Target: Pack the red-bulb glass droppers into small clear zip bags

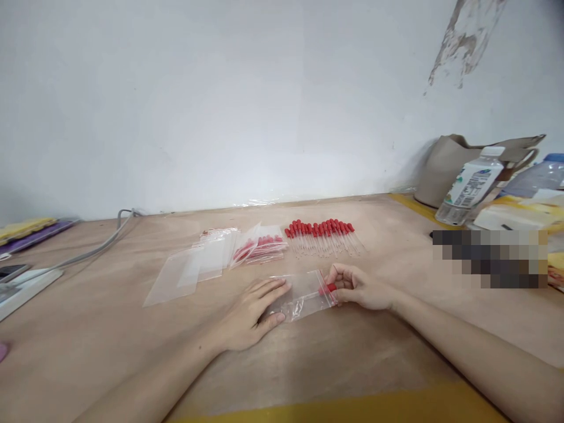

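A clear zip bag (298, 308) lies flat on the table in front of me. My left hand (253, 314) rests over its left end, fingers stretched out and thumb apart. At the bag's right, open-looking end, my right hand (359, 288) is closed in a pinch at the red bulb of a dropper (326, 289). The dropper's thin clear stem lies inside the bag, hard to make out through the plastic. Beyond the hands is a row of red-bulbed droppers (319, 229). Left of that row are filled bags (259, 249) stacked together, then flat bags without droppers (176, 273).
A grey cable (99, 249) runs along the left over a white object (33, 291). At the right stand a labelled bottle (469, 185), a beige bag (440, 167) and a blue-capped bottle (535, 176). A wall (198, 106) closes off the back.
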`<state>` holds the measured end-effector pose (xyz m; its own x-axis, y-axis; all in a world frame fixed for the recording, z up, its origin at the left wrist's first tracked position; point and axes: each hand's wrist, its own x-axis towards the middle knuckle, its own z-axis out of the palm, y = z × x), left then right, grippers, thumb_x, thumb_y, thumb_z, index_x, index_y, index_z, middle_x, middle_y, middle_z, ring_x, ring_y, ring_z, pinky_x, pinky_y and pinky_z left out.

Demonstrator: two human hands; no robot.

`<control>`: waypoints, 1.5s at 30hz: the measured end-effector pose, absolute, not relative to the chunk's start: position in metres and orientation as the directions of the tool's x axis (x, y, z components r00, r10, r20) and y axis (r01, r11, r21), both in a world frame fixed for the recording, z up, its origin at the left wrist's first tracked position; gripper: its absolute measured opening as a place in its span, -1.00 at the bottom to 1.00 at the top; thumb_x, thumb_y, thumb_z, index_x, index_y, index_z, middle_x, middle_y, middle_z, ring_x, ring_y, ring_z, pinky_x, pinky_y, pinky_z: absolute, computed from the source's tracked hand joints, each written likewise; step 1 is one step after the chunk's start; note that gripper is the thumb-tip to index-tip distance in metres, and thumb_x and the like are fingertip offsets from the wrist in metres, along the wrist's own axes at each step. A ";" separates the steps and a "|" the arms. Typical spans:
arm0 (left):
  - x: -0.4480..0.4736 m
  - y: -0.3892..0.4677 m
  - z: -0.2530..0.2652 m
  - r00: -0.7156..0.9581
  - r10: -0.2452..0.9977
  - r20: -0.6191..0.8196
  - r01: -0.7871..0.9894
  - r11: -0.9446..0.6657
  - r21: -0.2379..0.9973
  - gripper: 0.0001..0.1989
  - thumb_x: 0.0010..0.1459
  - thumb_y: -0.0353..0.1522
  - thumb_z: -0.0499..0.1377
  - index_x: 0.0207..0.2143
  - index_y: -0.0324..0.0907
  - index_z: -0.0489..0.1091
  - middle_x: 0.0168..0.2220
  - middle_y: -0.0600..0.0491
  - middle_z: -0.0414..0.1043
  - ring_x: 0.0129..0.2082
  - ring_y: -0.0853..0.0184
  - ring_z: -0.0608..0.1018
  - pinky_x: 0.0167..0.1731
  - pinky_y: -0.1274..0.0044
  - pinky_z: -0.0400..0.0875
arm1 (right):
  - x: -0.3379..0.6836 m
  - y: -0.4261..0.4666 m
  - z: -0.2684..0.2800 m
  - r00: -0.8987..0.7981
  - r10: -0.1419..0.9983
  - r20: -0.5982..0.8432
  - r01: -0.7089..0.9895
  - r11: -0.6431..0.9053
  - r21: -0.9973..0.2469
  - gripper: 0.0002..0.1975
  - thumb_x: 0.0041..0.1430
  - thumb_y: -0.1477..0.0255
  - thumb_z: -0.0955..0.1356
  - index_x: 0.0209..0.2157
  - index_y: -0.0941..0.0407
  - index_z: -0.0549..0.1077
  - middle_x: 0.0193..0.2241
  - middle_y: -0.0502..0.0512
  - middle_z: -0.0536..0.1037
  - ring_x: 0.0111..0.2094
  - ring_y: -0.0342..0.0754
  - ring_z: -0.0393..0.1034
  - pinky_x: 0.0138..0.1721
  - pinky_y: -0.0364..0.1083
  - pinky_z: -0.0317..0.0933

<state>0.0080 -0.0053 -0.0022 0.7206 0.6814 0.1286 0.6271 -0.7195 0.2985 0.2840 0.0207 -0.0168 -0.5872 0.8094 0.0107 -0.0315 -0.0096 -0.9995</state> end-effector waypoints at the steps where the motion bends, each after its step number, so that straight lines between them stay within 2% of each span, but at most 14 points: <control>1: 0.008 -0.006 -0.002 0.715 0.686 0.134 0.626 -0.714 0.312 -0.52 0.24 -0.22 -0.05 0.19 -0.02 -0.04 0.21 0.04 -0.01 0.18 0.20 0.09 0.11 0.26 0.06 | 0.284 0.022 -0.016 -0.570 0.822 -0.015 0.013 -0.010 -1.000 -0.73 -0.16 0.36 0.43 -0.45 0.12 0.27 -0.53 -0.08 0.44 -0.56 -0.24 0.28 -0.49 -0.19 0.18; 6: 0.009 -0.007 -0.004 0.683 0.715 0.148 0.633 -0.681 0.369 -0.54 0.22 -0.24 -0.02 0.16 -0.03 0.04 0.22 0.02 -0.04 0.17 0.18 0.13 0.09 0.28 0.11 | 0.285 0.026 -0.017 -0.543 0.838 -0.061 0.243 0.087 -0.966 -0.73 -0.20 0.28 0.44 -0.46 0.15 0.42 -0.63 -0.08 0.40 -0.64 -0.23 0.21 -0.61 -0.21 0.09; 12: 0.010 -0.006 -0.004 0.693 0.699 0.178 0.615 -0.701 0.361 -0.56 0.22 -0.24 -0.01 0.15 -0.03 0.05 0.17 0.01 0.06 0.15 0.20 0.17 0.09 0.31 0.11 | 0.277 0.022 -0.013 -0.601 0.766 0.230 0.272 0.466 -0.842 -0.77 -0.02 0.23 0.35 -0.54 0.09 0.52 -0.43 0.05 0.44 -0.39 -0.12 0.32 -0.33 -0.12 0.21; 16: 0.010 -0.006 -0.004 0.691 0.695 0.199 0.605 -0.707 0.366 -0.55 0.22 -0.25 -0.01 0.15 -0.06 0.03 0.15 -0.01 0.09 0.13 0.22 0.20 0.08 0.33 0.13 | 0.280 0.017 -0.002 -0.711 0.658 0.246 0.243 0.559 -0.793 -0.77 0.04 0.25 0.31 -0.48 0.08 0.53 -0.30 0.08 0.45 -0.25 -0.08 0.32 -0.19 -0.07 0.19; 18: 0.010 -0.006 -0.004 0.692 0.694 0.201 0.602 -0.707 0.370 -0.57 0.22 -0.25 -0.01 0.13 -0.08 0.05 0.14 -0.03 0.11 0.11 0.22 0.21 0.07 0.33 0.14 | 0.285 0.019 -0.002 -0.751 0.628 0.204 0.228 0.536 -0.813 -0.76 0.06 0.26 0.28 -0.42 0.08 0.53 -0.26 0.08 0.45 -0.21 -0.07 0.33 -0.16 -0.06 0.18; 20: 0.009 -0.007 -0.003 0.693 0.693 0.201 0.599 -0.708 0.374 -0.63 0.22 -0.25 -0.01 0.07 -0.09 0.13 0.13 -0.03 0.13 0.10 0.21 0.22 0.06 0.32 0.15 | 0.293 0.027 -0.008 -0.636 0.746 0.200 0.276 0.462 -0.843 -0.74 0.06 0.24 0.27 -0.41 0.10 0.51 -0.32 0.08 0.48 -0.27 -0.07 0.35 -0.22 -0.06 0.21; 22: 0.009 -0.007 -0.003 0.693 0.690 0.207 0.594 -0.710 0.379 -0.71 0.21 -0.25 0.00 -0.03 -0.10 0.21 0.11 -0.03 0.15 0.09 0.21 0.23 0.05 0.32 0.17 | 0.304 0.041 -0.018 -0.285 0.921 0.264 0.400 0.365 -0.840 -0.73 0.03 0.22 0.28 -0.43 0.11 0.48 -0.41 0.07 0.49 -0.37 -0.07 0.34 -0.32 -0.07 0.22; 23: 0.009 -0.007 -0.002 0.692 0.690 0.211 0.593 -0.710 0.381 -0.76 0.21 -0.25 0.00 -0.09 -0.11 0.23 0.11 -0.03 0.15 0.09 0.21 0.24 0.04 0.33 0.18 | 0.311 0.050 -0.023 -0.065 0.940 0.335 0.486 0.324 -0.812 -0.75 0.00 0.23 0.28 -0.44 0.12 0.46 -0.44 0.08 0.49 -0.40 -0.06 0.33 -0.35 -0.07 0.21; 25: 0.010 -0.008 -0.001 0.688 0.693 0.215 0.593 -0.708 0.384 -0.81 0.21 -0.26 0.00 -0.17 -0.13 0.25 0.10 -0.03 0.17 0.09 0.21 0.23 0.03 0.33 0.18 | 0.328 0.070 -0.032 0.221 0.866 0.448 0.671 0.198 -0.714 -0.80 -0.05 0.29 0.29 -0.43 0.12 0.43 -0.42 0.09 0.48 -0.40 -0.05 0.31 -0.34 -0.06 0.19; 28: 0.011 -0.008 0.001 0.689 0.697 0.200 0.594 -0.701 0.395 -0.83 0.24 -0.27 -0.05 -0.24 -0.14 0.26 0.10 -0.03 0.18 0.10 0.22 0.22 0.04 0.33 0.17 | 0.352 0.098 -0.037 0.423 0.805 0.416 0.734 -0.036 -0.678 -0.72 -0.08 0.26 0.29 -0.34 0.13 0.41 -0.37 0.12 0.49 -0.38 -0.02 0.34 -0.34 -0.06 0.18; 32: 0.010 -0.006 0.003 0.693 0.695 0.192 0.570 -0.691 0.444 -0.76 0.28 -0.31 -0.14 -0.29 -0.14 0.28 0.03 -0.02 0.27 0.12 0.25 0.21 0.04 0.34 0.18 | 0.363 0.121 -0.035 0.446 0.846 0.294 0.752 -0.176 -0.635 -0.58 -0.12 0.20 0.32 -0.22 0.14 0.35 -0.34 0.14 0.49 -0.32 0.04 0.37 -0.33 -0.04 0.18; 35: 0.007 -0.005 0.001 0.697 0.690 0.197 0.552 -0.691 0.467 -0.80 0.25 -0.31 -0.08 -0.29 -0.15 0.31 0.06 -0.03 0.25 0.12 0.23 0.22 0.04 0.33 0.18 | 0.360 0.128 -0.036 0.398 0.877 0.270 0.818 -0.206 -0.537 -0.59 -0.01 0.29 0.27 -0.11 0.18 0.30 -0.33 0.19 0.49 -0.26 0.08 0.37 -0.26 0.00 0.19; 41: 0.004 -0.002 -0.005 0.704 0.684 0.190 0.568 -0.704 0.427 -0.74 0.21 -0.30 0.00 -0.05 -0.07 0.29 0.13 0.03 0.17 0.14 0.24 0.19 0.10 0.29 0.10 | 0.352 0.125 -0.039 0.385 0.868 0.314 0.854 -0.206 -0.478 -0.57 0.08 0.45 0.15 -0.02 0.35 0.24 -0.14 0.49 0.36 -0.13 0.24 0.31 -0.18 0.12 0.15; 45: 0.004 -0.001 -0.007 0.707 0.686 0.173 0.578 -0.701 0.417 -0.66 0.22 -0.27 0.00 0.05 -0.02 0.22 0.16 0.05 0.12 0.15 0.22 0.18 0.09 0.29 0.12 | 0.350 0.114 -0.036 0.421 0.786 0.453 0.818 -0.113 -0.564 -0.48 0.12 0.43 0.10 0.11 0.36 0.03 -0.10 0.46 0.31 -0.10 0.18 0.28 -0.13 0.10 0.16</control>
<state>0.0044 -0.0010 -0.0069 0.7065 0.6861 0.1735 0.5784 -0.7010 0.4171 0.3502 0.1142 -0.0360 0.4211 0.7857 0.4532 0.8178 -0.1128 -0.5643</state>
